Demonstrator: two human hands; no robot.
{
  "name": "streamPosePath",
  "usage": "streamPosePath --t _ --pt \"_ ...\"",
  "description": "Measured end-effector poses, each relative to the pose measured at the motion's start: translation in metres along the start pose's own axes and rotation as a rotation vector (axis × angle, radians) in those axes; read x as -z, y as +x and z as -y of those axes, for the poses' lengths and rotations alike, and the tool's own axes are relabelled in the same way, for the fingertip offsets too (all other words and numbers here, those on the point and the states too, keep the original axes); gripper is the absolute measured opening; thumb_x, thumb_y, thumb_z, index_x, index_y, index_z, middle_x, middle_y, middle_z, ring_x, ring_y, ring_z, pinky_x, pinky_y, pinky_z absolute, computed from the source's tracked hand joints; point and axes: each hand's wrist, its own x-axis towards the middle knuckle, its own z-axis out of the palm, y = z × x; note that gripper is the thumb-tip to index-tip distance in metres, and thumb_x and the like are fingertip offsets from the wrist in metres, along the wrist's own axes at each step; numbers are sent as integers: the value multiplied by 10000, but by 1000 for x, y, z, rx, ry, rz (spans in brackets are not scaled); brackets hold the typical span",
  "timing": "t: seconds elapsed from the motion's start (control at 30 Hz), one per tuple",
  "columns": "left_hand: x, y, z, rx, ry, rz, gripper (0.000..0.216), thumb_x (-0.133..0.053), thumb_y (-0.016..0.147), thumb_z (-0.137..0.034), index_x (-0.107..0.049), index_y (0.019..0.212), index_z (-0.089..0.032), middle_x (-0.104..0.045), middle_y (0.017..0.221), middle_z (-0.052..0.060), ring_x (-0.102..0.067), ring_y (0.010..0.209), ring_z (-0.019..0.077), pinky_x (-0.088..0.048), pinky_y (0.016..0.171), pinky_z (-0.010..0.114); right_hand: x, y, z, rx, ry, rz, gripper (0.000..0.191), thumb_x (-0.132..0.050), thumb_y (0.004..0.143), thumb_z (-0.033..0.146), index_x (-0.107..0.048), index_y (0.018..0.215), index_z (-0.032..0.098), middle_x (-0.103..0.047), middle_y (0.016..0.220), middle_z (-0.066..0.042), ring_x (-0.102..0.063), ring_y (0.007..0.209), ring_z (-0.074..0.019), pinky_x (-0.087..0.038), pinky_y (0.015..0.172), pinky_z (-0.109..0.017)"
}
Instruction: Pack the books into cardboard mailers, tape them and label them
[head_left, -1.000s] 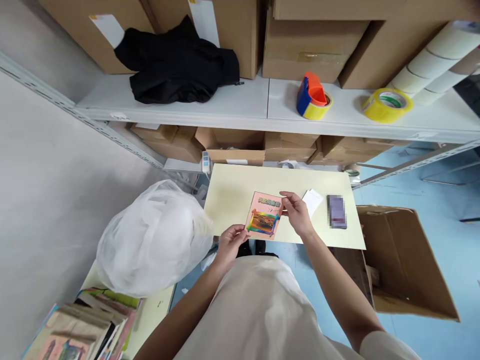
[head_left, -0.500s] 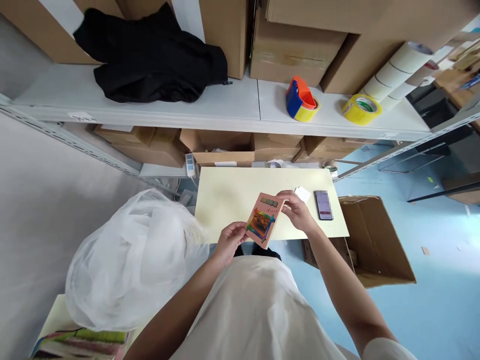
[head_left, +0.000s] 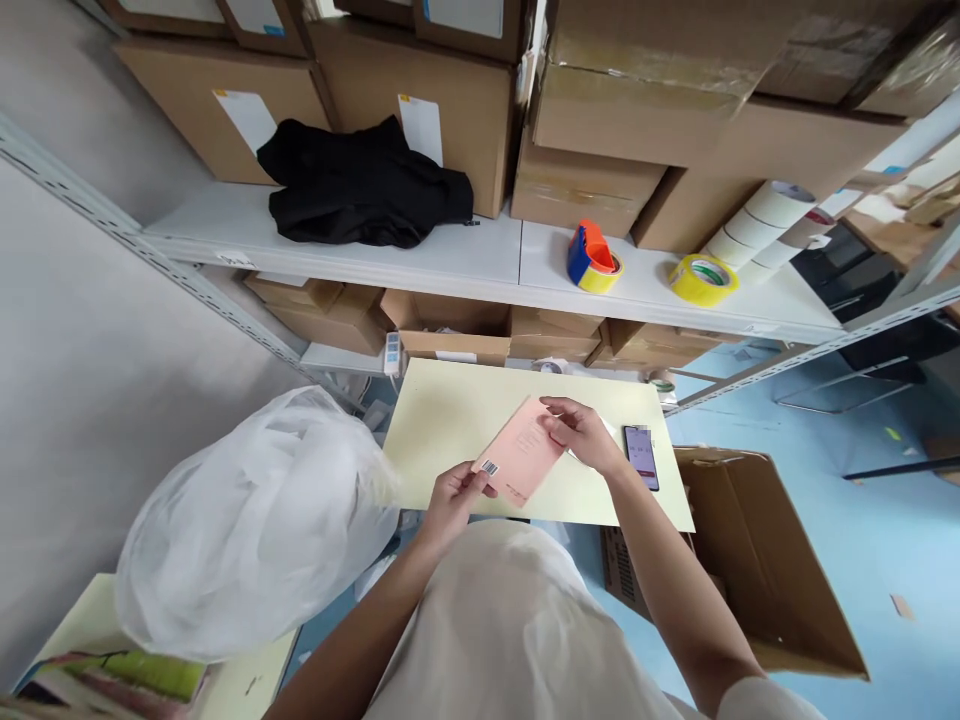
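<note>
I hold a thin pink book [head_left: 520,457] over the pale yellow table [head_left: 450,420], its plain back cover with a small barcode facing up. My left hand [head_left: 452,493] pinches its near left corner. My right hand [head_left: 579,435] grips its far right edge with curled fingers. A phone [head_left: 641,455] lies on the table just right of my right hand, screen up.
A bulging white plastic bag [head_left: 247,530] sits at the left above a stack of books [head_left: 112,680]. An open cardboard box [head_left: 757,560] stands on the blue floor at the right. The shelf behind carries a black garment [head_left: 367,185], a tape dispenser [head_left: 592,258], a yellow tape roll [head_left: 703,278] and cartons.
The book has been flipped over: its colourful front cover showed before, now the plain back with the barcode faces up. Both hands kept hold of it. My view tilted upward.
</note>
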Motion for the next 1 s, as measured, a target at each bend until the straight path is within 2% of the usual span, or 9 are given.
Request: streamPosePath --t 0.1,0.23,0.33,0.43,0.6,0.73,0.87,1.0 --pt "-7 -2 7 41 -135 -22 343 -667 717 -487 -669 836 -166 -689 747 52 -650 730 187 -501 778 323 7 -3 -6 -34 104 21 393 -658 741 431 -659 1060 202 -667 877 -39 -576 654 -120 -482 621 -278" --pt "-13 -3 8 103 -126 -11 368 -693 705 -471 -697 895 -155 -710 868 83 -656 799 190 -500 823 333 10 -6 -14 -31 205 -41 348 -643 746 445 -668 999 206 -677 818 -32 -585 706 -140 -497 668 -306" --pt "-17 -2 4 111 -55 -33 411 -695 699 -475 -705 971 -167 -714 922 87 -646 726 166 -514 775 326 13 -7 -19 -35 225 -83 367 -645 739 459 -664 1001 203 -681 816 -32 -595 730 -154 -507 698 -332" --pt "-22 1 1 88 19 6 382 -689 702 -465 -708 947 -172 -717 913 88 -636 662 157 -516 709 311 17 -7 -23 -39 242 -98 377 -653 732 461 -657 1004 200 -683 844 -37 -606 768 -161 -509 724 -336" --pt "-29 2 4 102 39 65 358 -664 735 -443 -678 968 -172 -708 887 75 -628 625 142 -507 692 303 26 -10 -30 -65 285 -147 383 -661 720 455 -635 1013 209 -618 753 7 -582 667 -128 -510 661 -303" --pt "-34 3 10 131 18 72 371 -674 719 -459 -675 965 -182 -694 869 65 -596 618 128 -497 677 290 33 -14 -39 -56 343 -122 346 -576 794 451 -627 1049 223 -626 852 -8 -591 696 -122 -510 706 -317" --pt "-37 3 15 182 -77 94 407 -695 689 -479 -679 954 -170 -673 845 58 -512 568 84 -446 600 239 40 -14 -42 61 261 -40 364 -576 818 408 -601 1150 260 -608 897 -22 -582 740 -132 -509 732 -336" --pt "-39 2 21 237 -139 133 438 -697 688 -482 -676 986 -162 -658 843 51 -478 542 62 -408 581 225 47 -8 -29 246 73 62 265 -590 830 394 -662 1063 290 -576 1035 -66 -570 985 -186 -480 865 -365"
